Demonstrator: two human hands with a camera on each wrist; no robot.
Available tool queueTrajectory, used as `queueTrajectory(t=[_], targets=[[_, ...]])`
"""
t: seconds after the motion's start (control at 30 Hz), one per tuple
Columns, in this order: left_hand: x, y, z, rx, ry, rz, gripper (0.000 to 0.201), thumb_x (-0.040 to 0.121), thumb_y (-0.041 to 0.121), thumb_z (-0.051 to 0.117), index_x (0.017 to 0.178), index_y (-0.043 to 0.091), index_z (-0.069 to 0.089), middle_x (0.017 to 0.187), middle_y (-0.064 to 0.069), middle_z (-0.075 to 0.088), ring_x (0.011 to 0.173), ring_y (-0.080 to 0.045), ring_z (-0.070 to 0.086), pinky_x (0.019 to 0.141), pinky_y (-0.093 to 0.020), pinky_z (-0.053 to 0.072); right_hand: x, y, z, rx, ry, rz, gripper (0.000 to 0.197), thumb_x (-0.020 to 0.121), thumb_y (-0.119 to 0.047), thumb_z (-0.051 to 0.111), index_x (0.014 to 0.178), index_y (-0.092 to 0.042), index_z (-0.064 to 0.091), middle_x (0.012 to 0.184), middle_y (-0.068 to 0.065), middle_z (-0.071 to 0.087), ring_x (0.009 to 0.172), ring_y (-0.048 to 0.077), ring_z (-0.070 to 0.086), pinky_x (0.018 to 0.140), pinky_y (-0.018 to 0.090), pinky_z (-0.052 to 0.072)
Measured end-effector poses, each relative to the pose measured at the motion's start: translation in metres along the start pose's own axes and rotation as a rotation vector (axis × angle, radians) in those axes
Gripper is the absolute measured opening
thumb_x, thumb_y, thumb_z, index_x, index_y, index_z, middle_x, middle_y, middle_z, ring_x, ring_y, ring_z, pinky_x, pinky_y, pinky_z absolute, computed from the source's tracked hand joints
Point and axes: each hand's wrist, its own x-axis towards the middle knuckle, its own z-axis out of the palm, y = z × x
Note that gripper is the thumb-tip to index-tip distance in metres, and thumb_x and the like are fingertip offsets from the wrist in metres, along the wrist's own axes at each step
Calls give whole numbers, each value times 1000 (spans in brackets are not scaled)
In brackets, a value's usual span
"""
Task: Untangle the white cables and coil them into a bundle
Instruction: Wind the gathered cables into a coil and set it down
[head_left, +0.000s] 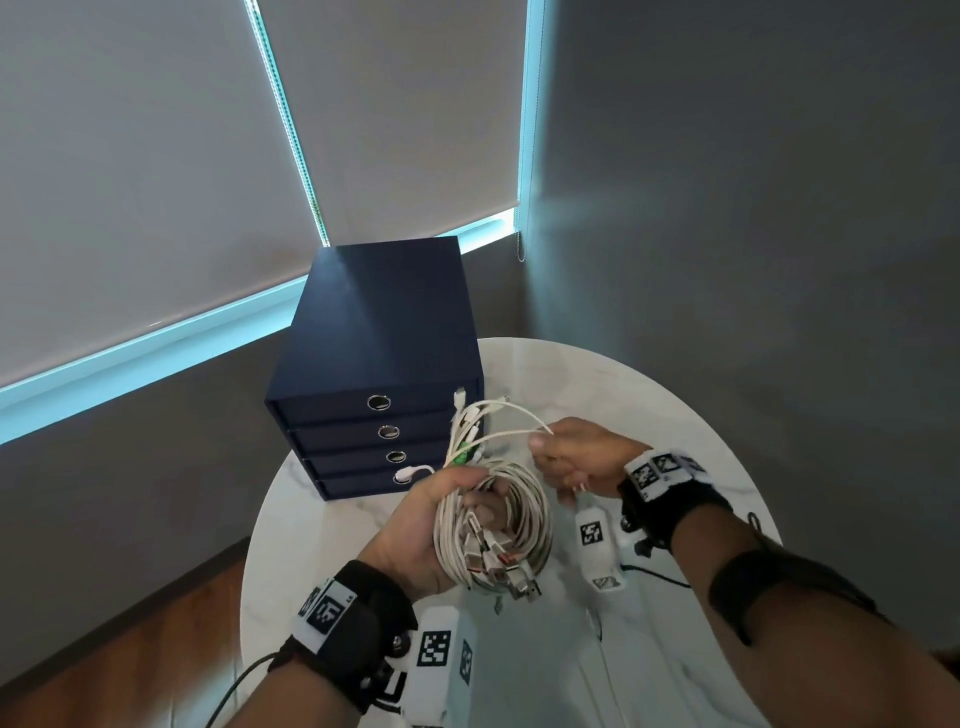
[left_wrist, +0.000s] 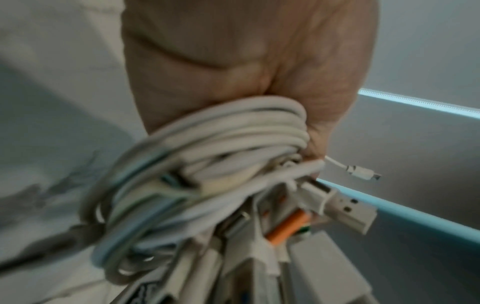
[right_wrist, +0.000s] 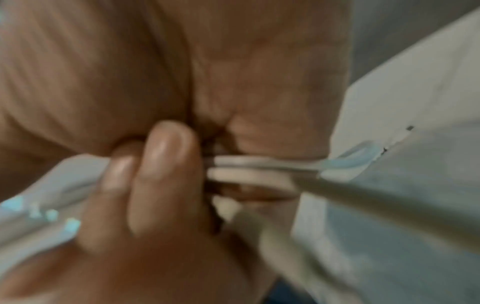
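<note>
White cables (head_left: 493, 512) sit coiled in our left hand (head_left: 415, 535), its fingers curled round the bundle above the marble table (head_left: 649, 415), while our right hand (head_left: 582, 457) pinches two loose strands beside it.

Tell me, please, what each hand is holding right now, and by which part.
The left hand grips the coiled white cables around the coil's side; the right hand pinches loose cable strands leading from it.

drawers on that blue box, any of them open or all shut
All shut: in the head view the four fronts of the blue drawer box sit flush in one stack, with none pulled forward.
</note>
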Motion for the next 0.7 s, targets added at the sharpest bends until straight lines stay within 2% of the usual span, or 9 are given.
queueTrajectory(t=[0.07, 0.13, 0.2, 0.3, 0.4, 0.47, 0.53, 0.6, 0.7], targets=[[-3, 6, -2, -7, -51, 6, 26, 76, 15, 76, 90, -1, 62, 54, 4, 53, 51, -10, 58, 55, -25, 46, -4, -3, -13, 198, -120, -11, 30, 77, -41, 79, 74, -16, 65, 52, -8, 31, 40, 6, 27, 44, 20, 26], [-4, 10, -4, -13, -71, 4, 27, 74, 15, 79, 90, 0, 62, 55, 5, 54, 52, -10, 60, 60, -24, 45, -2, -6, -20, 242, -75, -62, 33, 71, -37, 84, 82, -11, 67, 53, -7, 30, 43, 5, 26, 44, 21, 19], [-4, 12, -4, -16, -107, 10, 24, 77, 17, 77, 91, 2, 65, 56, 7, 56, 54, -8, 60, 67, -23, 41, 2, -9, -18, 216, 6, -111, 27, 73, -28, 83, 86, -9, 70, 53, -6, 32, 45, 6, 28, 44, 21, 23], [-5, 16, 2, -6, -154, 59, 20, 82, 20, 72, 94, 5, 67, 61, 9, 58, 58, -3, 60, 72, -19, 26, 10, 3, -4, 150, 117, -117, 15, 86, -19, 68, 92, -7, 72, 58, 0, 36, 49, 9, 29, 47, 22, 24], [-6, 22, 7, -12, -116, 79, 22, 79, 18, 75, 92, 6, 63, 60, 9, 56, 56, -3, 57, 70, -18, 24, 18, 32, 11, -4, 184, -114, 25, 92, -20, 64, 104, 0, 70, 75, 21, 50, 56, 17, 43, 53, 24, 38], [-3, 24, 4, -24, -54, 58, 25, 76, 14, 76, 91, 6, 57, 58, 7, 53, 53, -5, 55, 59, -17, 32, 20, 42, 12, -263, 143, -129, 26, 92, -26, 65, 104, -4, 72, 83, 27, 61, 68, 21, 54, 68, 34, 48], [-2, 25, -4, -21, 50, 35, 22, 77, 12, 72, 89, 6, 54, 55, 6, 50, 50, -7, 53, 53, -18, 41, 18, 34, 10, -546, 170, -153, 21, 92, -22, 63, 112, -21, 70, 105, 7, 69, 93, 17, 63, 90, 42, 51], [-2, 23, -11, 28, 153, 24, 18, 79, 13, 66, 83, 10, 49, 55, 2, 51, 52, -12, 51, 58, -26, 46, 7, 14, 13, -713, 386, -324, 48, 90, -8, 59, 125, -39, 55, 128, -5, 55, 120, 14, 54, 104, 37, 46], [-1, 17, -10, 117, 274, 13, 17, 86, 18, 58, 74, 12, 48, 55, -3, 56, 52, -19, 53, 65, -31, 49, -20, -29, 42, -796, 684, -770, 54, 84, -2, 50, 135, -19, 50, 140, -3, 45, 134, 13, 40, 115, 27, 30]])
